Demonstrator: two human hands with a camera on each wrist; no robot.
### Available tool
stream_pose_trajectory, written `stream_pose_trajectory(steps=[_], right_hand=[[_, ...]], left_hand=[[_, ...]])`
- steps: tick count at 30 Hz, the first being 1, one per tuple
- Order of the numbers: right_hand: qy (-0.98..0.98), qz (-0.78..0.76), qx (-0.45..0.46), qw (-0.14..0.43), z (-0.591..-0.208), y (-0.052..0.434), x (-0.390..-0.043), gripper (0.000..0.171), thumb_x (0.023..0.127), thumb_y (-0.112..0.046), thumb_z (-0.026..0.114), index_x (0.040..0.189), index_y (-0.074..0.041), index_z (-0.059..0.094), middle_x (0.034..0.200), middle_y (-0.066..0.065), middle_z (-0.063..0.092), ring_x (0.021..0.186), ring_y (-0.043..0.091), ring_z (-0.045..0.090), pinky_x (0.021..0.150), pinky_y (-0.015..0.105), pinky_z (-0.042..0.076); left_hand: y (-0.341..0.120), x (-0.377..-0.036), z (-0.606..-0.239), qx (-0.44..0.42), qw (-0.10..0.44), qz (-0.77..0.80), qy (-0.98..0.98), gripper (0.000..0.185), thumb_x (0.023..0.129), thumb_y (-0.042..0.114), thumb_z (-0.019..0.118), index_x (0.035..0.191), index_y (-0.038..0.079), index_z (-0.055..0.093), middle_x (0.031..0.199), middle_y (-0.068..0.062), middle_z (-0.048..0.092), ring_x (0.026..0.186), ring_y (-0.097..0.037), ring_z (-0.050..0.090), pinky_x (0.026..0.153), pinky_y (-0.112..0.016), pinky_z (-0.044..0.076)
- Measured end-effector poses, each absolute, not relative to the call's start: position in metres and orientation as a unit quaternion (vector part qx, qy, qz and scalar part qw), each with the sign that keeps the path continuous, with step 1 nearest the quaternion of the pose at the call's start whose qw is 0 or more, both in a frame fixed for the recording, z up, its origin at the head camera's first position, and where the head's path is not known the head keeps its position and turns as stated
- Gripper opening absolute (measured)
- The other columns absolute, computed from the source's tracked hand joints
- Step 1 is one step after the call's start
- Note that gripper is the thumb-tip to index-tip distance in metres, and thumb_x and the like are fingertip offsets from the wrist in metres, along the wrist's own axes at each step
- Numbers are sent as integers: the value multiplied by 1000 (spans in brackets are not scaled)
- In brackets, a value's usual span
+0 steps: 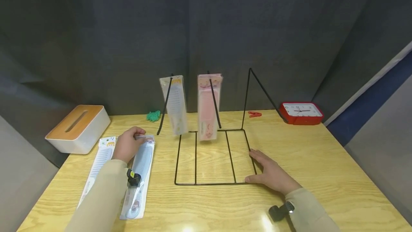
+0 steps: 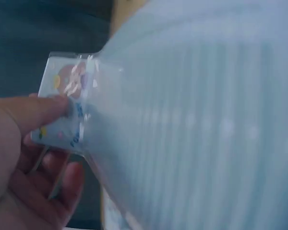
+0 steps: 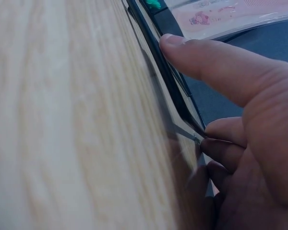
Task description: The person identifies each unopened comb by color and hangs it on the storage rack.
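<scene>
Left hand [image 1: 127, 145] pinches top of blue comb pack [image 1: 139, 174] lying on tabletop [image 1: 322, 167]; right hand [image 1: 273, 175] rests flat, grip released, on wire rack [image 1: 212, 156] base, right front corner.

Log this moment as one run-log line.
left hand: pinches top of blue comb pack on table | right hand: flat, pressing wire rack base corner | rack: white and pink comb packs hanging
</scene>
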State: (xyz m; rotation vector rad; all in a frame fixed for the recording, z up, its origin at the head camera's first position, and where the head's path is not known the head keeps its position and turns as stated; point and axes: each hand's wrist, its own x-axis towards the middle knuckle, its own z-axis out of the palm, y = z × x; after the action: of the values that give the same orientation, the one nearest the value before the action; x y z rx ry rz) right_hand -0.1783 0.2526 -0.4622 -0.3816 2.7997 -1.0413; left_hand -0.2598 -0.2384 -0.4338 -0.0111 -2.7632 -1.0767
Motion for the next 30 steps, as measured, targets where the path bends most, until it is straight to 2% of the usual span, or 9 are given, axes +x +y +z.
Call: stream_pose_trajectory(steps=[5,9,13,15,19,23,26,30], right_hand=[[929,-342,-125,62,-462,255,-179,105,76,-53,83,155,-4,35,163,17,25,149,44,17,113,65,20],[927,-348,-126,62,-462,254,-178,104,77,-52,83,155,-3,35,163,18,26,149,44,17,114,65,20],[926,-350,-127,61,-462,252,-178,103,77,-51,83,154,-3,36,162,18,26,149,44,18,114,65,20],[927,-348,-125,60,-463,252,-179,103,77,-52,83,154,-3,36,162,17,27,149,44,18,114,65,20],[929,-344,-121,61,-462,251,-179,103,77,-53,82,155,-4,36,162,17,27,149,44,18,114,65,20],[929,-344,-121,62,-462,251,-179,103,77,-53,82,155,-3,36,162,18,27,149,44,17,114,65,20],[928,-346,-121,63,-461,251,-178,103,78,-53,82,155,-3,35,162,18,26,149,44,17,114,65,20],[926,-352,-123,66,-461,250,-178,104,78,-52,82,155,-2,34,162,18,26,149,45,16,114,65,19]], left_hand=[[-225,-231,-407,-35,88,-427,-899,28,98,27,69,122,14,64,124,-8,63,109,-27,56,88,-43,48],[-214,-204,-384,-67,123,-436,-889,27,96,32,70,117,16,67,111,-3,65,94,-21,56,78,-33,49],[-203,-175,-362,-103,166,-440,-876,19,94,24,73,110,14,69,94,-2,64,78,-19,52,66,-25,46],[-198,-161,-350,-129,183,-448,-866,15,93,19,74,106,13,70,92,0,65,75,-17,52,63,-24,46],[-188,-135,-327,-201,217,-482,-825,13,90,3,74,101,8,70,95,2,68,77,-12,57,70,-19,49],[-181,-118,-313,-310,241,-527,-754,27,81,-20,71,99,0,69,98,-2,70,87,-12,65,80,-19,51],[-175,-113,-305,-360,254,-533,-723,32,77,-26,69,97,-1,69,97,-5,71,92,-13,67,82,-20,51],[-167,-112,-295,-357,277,-524,-722,31,77,-26,68,96,-1,70,96,-6,71,93,-12,67,83,-20,51]])
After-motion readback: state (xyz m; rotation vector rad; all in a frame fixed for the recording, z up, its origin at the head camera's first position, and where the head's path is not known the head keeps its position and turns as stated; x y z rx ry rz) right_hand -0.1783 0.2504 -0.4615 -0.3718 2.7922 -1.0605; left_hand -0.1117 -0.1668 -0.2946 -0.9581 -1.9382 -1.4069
